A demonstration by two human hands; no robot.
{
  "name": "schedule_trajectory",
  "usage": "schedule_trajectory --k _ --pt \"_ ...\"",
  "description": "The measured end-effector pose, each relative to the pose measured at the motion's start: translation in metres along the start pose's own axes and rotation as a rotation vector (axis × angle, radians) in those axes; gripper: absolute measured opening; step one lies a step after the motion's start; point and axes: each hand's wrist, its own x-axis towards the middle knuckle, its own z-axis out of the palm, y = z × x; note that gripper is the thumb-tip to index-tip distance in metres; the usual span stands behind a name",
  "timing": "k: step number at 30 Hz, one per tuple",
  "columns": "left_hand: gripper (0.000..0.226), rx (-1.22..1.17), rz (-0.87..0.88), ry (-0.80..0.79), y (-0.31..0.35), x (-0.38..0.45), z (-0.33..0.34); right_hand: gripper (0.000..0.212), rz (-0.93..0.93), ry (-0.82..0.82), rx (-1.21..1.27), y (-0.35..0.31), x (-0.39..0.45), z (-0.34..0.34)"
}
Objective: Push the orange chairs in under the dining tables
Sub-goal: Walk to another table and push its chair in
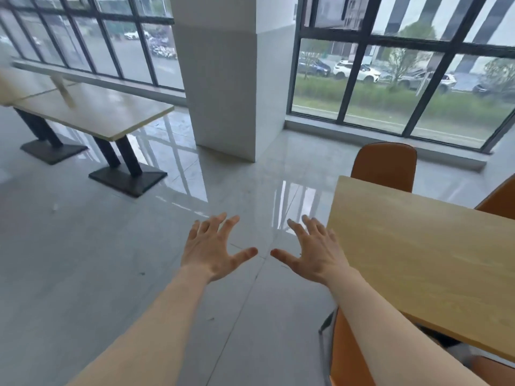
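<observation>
A light wooden dining table (434,254) fills the right side. An orange chair (386,165) stands at its far side, its back rising above the tabletop. A second orange chair (501,200) shows at the right edge. Under my right forearm, a third orange chair (348,355) sits at the table's near side, partly tucked beneath it. My left hand (214,250) and my right hand (313,252) hover over the floor with fingers spread, holding nothing. My right hand is just left of the table's corner.
Two more wooden tables (92,107) on black pedestal bases (128,178) stand at the left. A white pillar (225,79) rises in the middle, in front of large dark-framed windows. Glossy grey tiled floor (111,246) spreads between the tables.
</observation>
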Motion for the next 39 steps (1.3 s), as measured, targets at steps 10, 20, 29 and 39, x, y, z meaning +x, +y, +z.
schedule_trajectory --k 10,20,29,39 --pt "0.097 0.073 0.007 0.044 -0.062 0.278 -0.045 0.101 -0.029 0.083 0.044 -0.002 0.285 -0.056" --pt "0.096 0.023 0.084 0.05 -0.065 0.557 -0.077 0.099 0.046 0.145 0.046 0.053 0.524 -0.15" --pt "0.098 0.017 0.254 0.023 -0.038 0.857 -0.061 0.099 0.205 0.199 -0.002 0.143 0.756 -0.21" --pt "0.099 0.002 0.487 -0.051 0.092 1.135 -0.04 0.099 0.489 0.256 0.044 0.303 0.916 -0.291"
